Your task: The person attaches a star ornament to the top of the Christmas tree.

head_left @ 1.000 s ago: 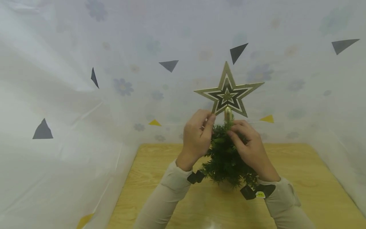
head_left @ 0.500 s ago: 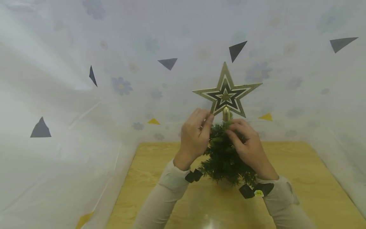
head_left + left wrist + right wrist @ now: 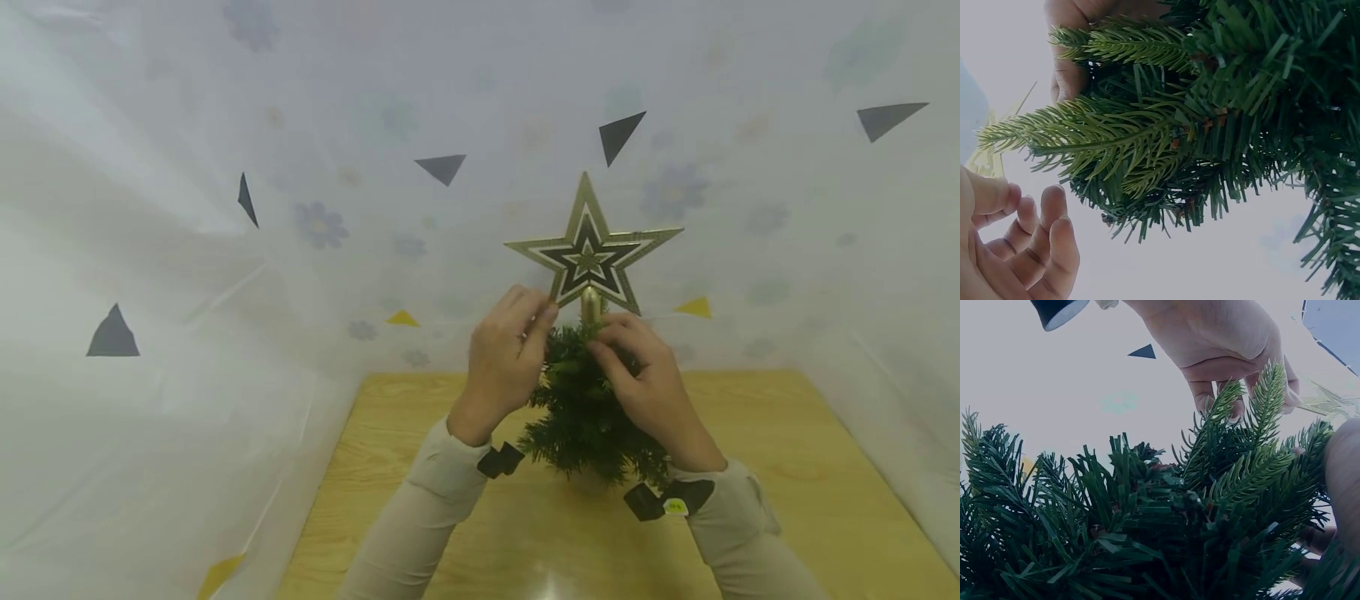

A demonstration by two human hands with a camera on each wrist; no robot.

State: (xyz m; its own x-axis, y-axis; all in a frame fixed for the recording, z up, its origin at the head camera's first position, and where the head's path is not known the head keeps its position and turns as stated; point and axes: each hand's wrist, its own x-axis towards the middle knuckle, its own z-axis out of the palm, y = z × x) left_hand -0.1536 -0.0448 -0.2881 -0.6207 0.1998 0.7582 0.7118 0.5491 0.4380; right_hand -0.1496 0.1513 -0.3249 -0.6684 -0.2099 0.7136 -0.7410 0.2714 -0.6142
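Observation:
A gold star tree topper [image 3: 587, 260] stands upright at the top of a small artificial Christmas tree [image 3: 588, 417], its tubular base over the tip. My left hand [image 3: 506, 358] pinches the star's lower left point between thumb and fingers; in the right wrist view this hand [image 3: 1229, 347] shows behind the light-green tip sprigs [image 3: 1254, 456]. On the other side, my right hand [image 3: 645, 379] pinches the greenery just below the star's base. In the left wrist view, the fingers of my left hand [image 3: 1022, 244] are beside the sprigs [image 3: 1104, 134]. The tip inside the base is hidden.
The tree stands on a wood-grain table [image 3: 405, 433], its foot mostly hidden by branches. A pale flower-patterned sheet [image 3: 480, 92] with grey and yellow triangles encloses the back and sides. Dark cameras [image 3: 500, 460] sit on both wrists.
The star has come down slightly and a little to the left in the head view. Both hands keep their grip and shift slightly left with it.

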